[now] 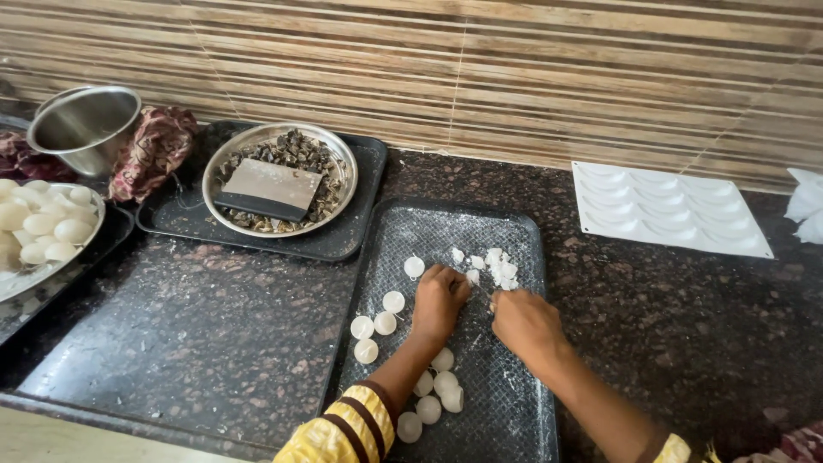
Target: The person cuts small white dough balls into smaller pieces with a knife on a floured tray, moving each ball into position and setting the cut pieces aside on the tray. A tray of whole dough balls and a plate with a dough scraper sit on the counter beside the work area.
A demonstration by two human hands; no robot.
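Resting on the dark tray (514, 231), both hands are seen from above. The left hand (440, 300) is curled loosely over white pieces (495, 267); the right hand (525, 321) is pinched near them, though what's gripped can't be told. White discs (383, 322) are scattered left of the hands. A white mould sheet (664, 210) lies right of the tray, and its far corner is cut off.

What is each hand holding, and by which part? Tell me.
It cannot be told. The left hand and right hand rest knuckles-up on the tray by the white pieces; fingertips hidden.
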